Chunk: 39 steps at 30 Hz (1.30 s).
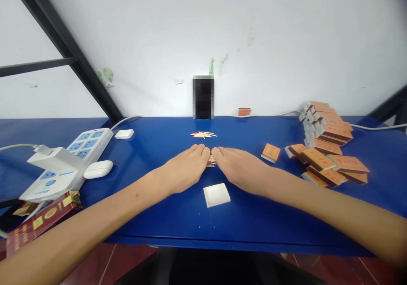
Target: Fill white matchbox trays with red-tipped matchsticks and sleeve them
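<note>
My left hand (186,168) and my right hand (237,166) lie side by side on the blue table (159,217), fingertips meeting around a small bundle of matchsticks (211,162). Both hands have their fingers drawn together on the bundle, which is mostly hidden between them. A white matchbox tray (216,194) lies just in front of the hands. A loose heap of matchsticks (203,135) lies beyond the fingertips. A single orange matchbox (271,152) rests to the right of my right hand.
A pile of several orange matchboxes (327,149) fills the right side. At the left sit a white power strip (66,160) with a charger, a white earbud case (98,169), a small white block (124,134) and a red packet (38,223). A dark upright object (202,97) leans on the wall.
</note>
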Each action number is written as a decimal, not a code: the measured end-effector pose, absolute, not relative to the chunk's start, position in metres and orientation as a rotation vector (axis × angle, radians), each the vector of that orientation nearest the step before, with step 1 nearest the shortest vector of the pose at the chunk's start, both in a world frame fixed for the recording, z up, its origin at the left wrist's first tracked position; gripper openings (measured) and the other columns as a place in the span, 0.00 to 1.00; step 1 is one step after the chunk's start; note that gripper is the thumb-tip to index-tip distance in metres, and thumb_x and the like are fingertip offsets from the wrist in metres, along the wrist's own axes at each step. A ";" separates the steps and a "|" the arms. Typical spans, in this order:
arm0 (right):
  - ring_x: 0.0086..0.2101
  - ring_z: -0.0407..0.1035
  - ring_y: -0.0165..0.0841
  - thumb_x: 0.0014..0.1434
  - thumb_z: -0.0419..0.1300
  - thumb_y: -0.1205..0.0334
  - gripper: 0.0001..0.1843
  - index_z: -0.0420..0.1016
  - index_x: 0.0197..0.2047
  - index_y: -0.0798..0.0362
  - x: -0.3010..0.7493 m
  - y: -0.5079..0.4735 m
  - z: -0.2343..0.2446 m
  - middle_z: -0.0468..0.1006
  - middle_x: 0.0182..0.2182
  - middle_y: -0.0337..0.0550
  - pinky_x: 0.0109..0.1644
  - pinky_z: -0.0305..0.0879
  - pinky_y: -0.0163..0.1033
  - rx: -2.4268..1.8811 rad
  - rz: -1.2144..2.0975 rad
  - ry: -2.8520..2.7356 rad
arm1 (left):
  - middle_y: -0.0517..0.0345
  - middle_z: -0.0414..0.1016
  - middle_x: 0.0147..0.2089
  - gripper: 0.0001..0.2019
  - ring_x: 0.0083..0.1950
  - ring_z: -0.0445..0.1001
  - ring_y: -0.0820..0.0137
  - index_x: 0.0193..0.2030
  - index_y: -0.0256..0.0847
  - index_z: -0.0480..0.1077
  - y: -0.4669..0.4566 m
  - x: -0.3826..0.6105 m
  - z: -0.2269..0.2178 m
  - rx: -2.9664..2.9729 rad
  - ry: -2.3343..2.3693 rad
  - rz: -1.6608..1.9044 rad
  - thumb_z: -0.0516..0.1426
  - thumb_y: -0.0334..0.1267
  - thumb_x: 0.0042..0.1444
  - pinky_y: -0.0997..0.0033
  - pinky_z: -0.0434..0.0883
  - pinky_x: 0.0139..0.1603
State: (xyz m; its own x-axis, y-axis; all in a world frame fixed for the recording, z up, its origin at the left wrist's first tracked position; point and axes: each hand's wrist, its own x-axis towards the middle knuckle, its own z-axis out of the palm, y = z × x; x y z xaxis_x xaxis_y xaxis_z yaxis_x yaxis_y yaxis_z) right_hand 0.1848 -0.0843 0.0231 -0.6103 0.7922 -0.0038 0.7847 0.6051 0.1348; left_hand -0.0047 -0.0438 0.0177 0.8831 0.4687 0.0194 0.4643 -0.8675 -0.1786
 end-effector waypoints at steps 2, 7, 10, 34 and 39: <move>0.33 0.68 0.38 0.62 0.45 0.77 0.11 0.66 0.42 0.58 0.190 -0.098 0.030 0.74 0.37 0.51 0.38 0.63 0.42 1.273 0.079 2.841 | 0.46 0.67 0.41 0.11 0.38 0.64 0.61 0.41 0.34 0.64 -0.064 -0.006 0.027 -2.910 -0.771 0.070 0.44 0.22 0.58 0.57 0.69 0.42; 0.33 0.68 0.37 0.62 0.44 0.76 0.12 0.66 0.41 0.58 0.199 -0.124 0.025 0.75 0.37 0.52 0.39 0.65 0.43 1.156 -0.168 2.978 | 0.47 0.67 0.42 0.09 0.42 0.66 0.59 0.42 0.35 0.65 -0.102 -0.006 0.023 -3.007 -0.879 0.009 0.46 0.27 0.61 0.54 0.70 0.45; 0.33 0.68 0.38 0.61 0.46 0.77 0.12 0.66 0.42 0.58 0.201 -0.127 0.015 0.74 0.38 0.52 0.38 0.65 0.43 1.168 -0.306 2.956 | 0.48 0.68 0.43 0.09 0.45 0.67 0.60 0.41 0.36 0.67 -0.106 -0.007 0.018 -3.095 -1.013 -0.082 0.46 0.32 0.66 0.54 0.69 0.49; 0.25 0.64 0.27 0.61 0.58 0.62 0.05 0.73 0.41 0.51 0.202 -0.116 0.027 0.73 0.24 0.33 0.29 0.60 0.33 1.692 -1.299 2.784 | 0.61 0.75 0.30 0.14 0.28 0.65 0.75 0.40 0.42 0.79 -0.080 -0.023 0.025 -3.575 -1.477 -0.276 0.57 0.49 0.62 0.74 0.59 0.28; 0.26 0.66 0.28 0.62 0.59 0.56 0.09 0.77 0.37 0.51 0.203 -0.114 0.020 0.75 0.26 0.37 0.31 0.61 0.34 1.690 -1.387 2.818 | 0.60 0.77 0.32 0.16 0.29 0.67 0.74 0.41 0.43 0.80 -0.077 -0.025 0.023 -3.598 -1.480 -0.336 0.57 0.51 0.62 0.74 0.60 0.28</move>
State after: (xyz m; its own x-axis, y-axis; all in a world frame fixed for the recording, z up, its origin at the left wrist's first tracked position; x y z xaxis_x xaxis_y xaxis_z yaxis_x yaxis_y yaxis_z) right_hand 0.2028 -0.1142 0.0202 -0.4821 0.8757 -0.0260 0.5547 0.2821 -0.7827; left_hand -0.0247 -0.0773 0.0232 0.7398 0.6611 -0.1253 0.5420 -0.4751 0.6932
